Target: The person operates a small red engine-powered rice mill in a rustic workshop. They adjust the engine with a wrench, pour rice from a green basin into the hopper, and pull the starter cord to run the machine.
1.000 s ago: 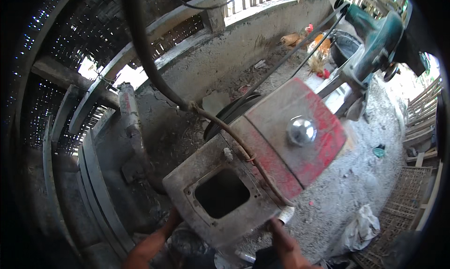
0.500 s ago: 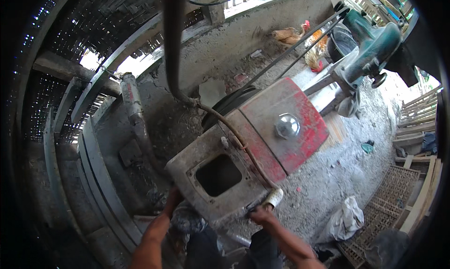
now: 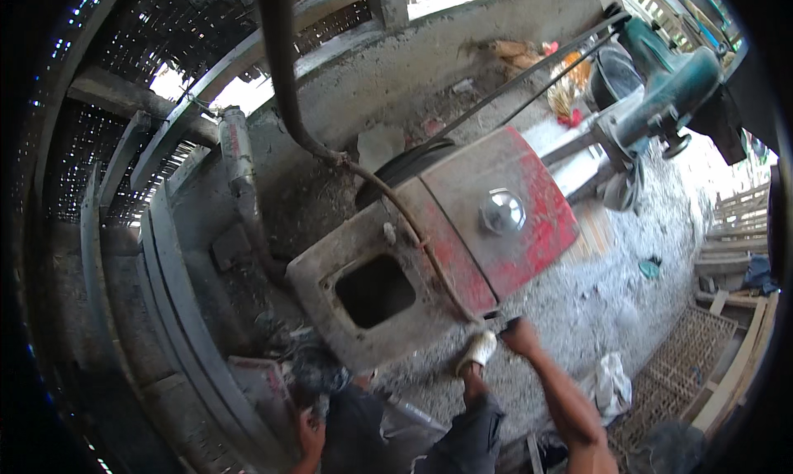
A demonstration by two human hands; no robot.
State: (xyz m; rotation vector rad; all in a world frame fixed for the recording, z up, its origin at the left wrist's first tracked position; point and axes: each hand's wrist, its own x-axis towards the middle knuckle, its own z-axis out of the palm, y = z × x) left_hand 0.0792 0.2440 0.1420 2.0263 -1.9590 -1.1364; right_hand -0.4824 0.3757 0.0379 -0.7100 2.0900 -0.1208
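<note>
A dusty engine with a red-painted top (image 3: 462,176) stands in front of me, a square dark opening (image 3: 376,290) in its near end and a shiny domed cap (image 3: 502,213) on the red part. Beyond the engine's near right corner, my right hand (image 3: 520,339) is closed round a short dark handle (image 3: 507,326); its far end is hard to make out. My left hand (image 3: 311,431) is down beside my left leg, its fingers curled; what they hold, if anything, cannot be seen. A brown hose (image 3: 396,201) runs across the engine's top.
Drive belts (image 3: 529,81) stretch from the engine to a green machine (image 3: 669,90). Chickens (image 3: 566,94) stand by the concrete wall. A pipe (image 3: 239,164) rises at the left. Beside the engine are my foot in a light clog (image 3: 477,352) and a white sack (image 3: 611,387).
My right hand has moved right and farther out, with the dark handle. The left hand has come back from the engine's side to beside my leg. The view has shifted slightly.
</note>
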